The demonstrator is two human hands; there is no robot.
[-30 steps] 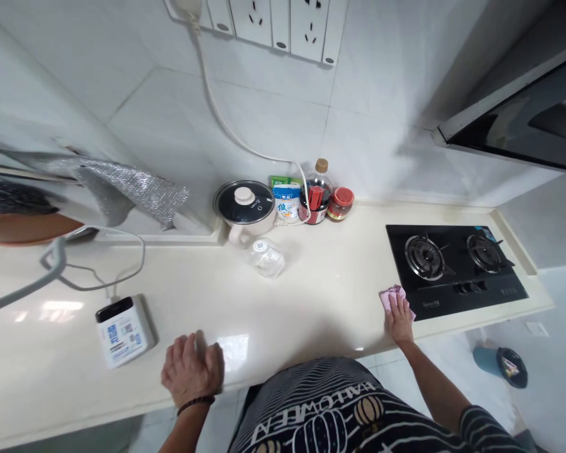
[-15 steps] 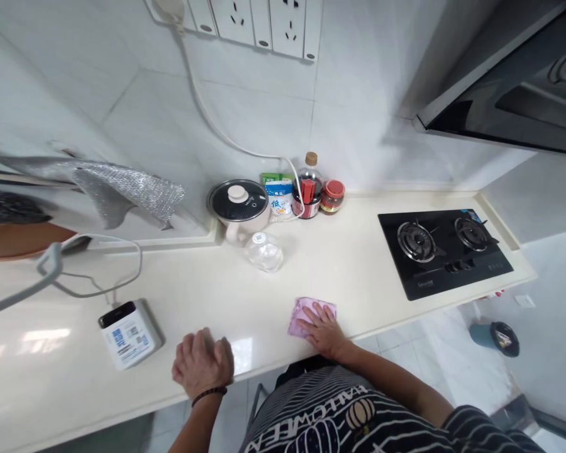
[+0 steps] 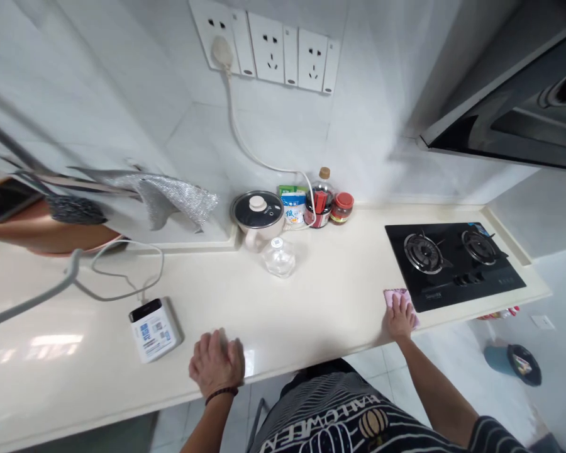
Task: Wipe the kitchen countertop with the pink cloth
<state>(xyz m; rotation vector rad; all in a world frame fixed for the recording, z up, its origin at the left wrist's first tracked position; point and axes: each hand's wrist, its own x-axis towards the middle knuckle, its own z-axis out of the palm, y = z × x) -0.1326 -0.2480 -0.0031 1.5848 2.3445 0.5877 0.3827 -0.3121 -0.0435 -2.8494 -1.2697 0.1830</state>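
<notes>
My right hand (image 3: pixel 399 317) lies flat on a pink cloth (image 3: pixel 397 296), pressing it onto the cream countertop (image 3: pixel 311 308) right beside the left edge of the black gas hob (image 3: pixel 453 264). Its fingers are stretched out over the cloth. My left hand (image 3: pixel 217 363) rests on the front edge of the counter with the fingers curled down and nothing visible in it. A dark bead bracelet sits on that wrist.
A white box with a cable (image 3: pixel 154 320) lies left of my left hand. A clear glass jar (image 3: pixel 279 257), a lidded pot (image 3: pixel 258 214), a bottle (image 3: pixel 319 198) and a red-lidded jar (image 3: pixel 342 207) stand by the wall. A silver cloth (image 3: pixel 174 196) hangs at the left. Wall sockets (image 3: pixel 268 47) are above.
My right hand slid the pink cloth from beside the hob leftward to the counter's middle, then back right to the hob's edge. My left hand stayed on the counter edge.
</notes>
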